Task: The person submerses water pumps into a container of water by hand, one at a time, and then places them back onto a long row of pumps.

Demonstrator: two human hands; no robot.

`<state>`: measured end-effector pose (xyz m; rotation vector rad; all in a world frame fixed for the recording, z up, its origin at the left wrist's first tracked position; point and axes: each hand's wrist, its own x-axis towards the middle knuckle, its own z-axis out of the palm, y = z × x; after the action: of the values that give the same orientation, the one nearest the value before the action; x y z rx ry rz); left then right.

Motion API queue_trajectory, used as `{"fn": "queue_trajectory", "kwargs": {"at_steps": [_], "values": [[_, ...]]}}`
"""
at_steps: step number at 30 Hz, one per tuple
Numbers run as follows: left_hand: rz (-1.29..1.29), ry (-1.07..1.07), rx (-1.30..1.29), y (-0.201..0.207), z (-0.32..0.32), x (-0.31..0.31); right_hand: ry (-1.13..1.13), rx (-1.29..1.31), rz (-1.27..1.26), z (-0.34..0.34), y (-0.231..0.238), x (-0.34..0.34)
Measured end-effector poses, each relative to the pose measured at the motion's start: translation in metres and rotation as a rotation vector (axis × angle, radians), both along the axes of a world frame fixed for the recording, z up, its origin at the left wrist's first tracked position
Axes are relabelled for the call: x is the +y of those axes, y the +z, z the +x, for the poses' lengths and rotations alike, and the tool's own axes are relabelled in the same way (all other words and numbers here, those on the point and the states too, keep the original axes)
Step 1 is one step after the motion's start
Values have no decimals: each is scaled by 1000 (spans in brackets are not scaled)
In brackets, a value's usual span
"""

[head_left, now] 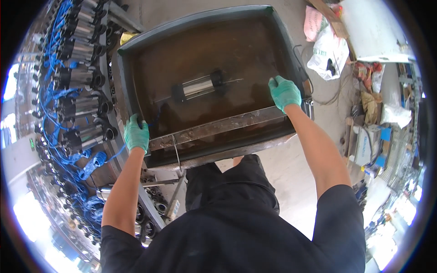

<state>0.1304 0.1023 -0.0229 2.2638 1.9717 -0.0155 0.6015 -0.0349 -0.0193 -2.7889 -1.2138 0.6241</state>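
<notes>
A wide dark tub of brownish liquid lies in front of me. In its liquid rests a silver cylinder with black ends, lying on its side and slightly tilted. My left hand, in a green glove, is at the tub's left rim with its fingers curled. A blue cable runs into that hand and comes out on the tub side toward the cylinder. My right hand, also gloved in green, is closed above the right end of a rusty metal bar across the tub. What its fingers hold, if anything, is hidden.
At left a rack holds several similar silver and black cylinders with bundled blue cables. On the right floor lie a white sack, loose black cable and a carton. A thin metal rod hangs at the tub's near side.
</notes>
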Motion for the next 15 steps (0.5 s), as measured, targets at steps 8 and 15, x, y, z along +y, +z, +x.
{"fn": "queue_trajectory", "kwargs": {"at_steps": [8,15], "values": [[-361,-193,-439,-13,174,16,-58,94,5,9,5,-6],[-894,159,-438,-43,280,40,-70,146,51,10,8,-9]]}}
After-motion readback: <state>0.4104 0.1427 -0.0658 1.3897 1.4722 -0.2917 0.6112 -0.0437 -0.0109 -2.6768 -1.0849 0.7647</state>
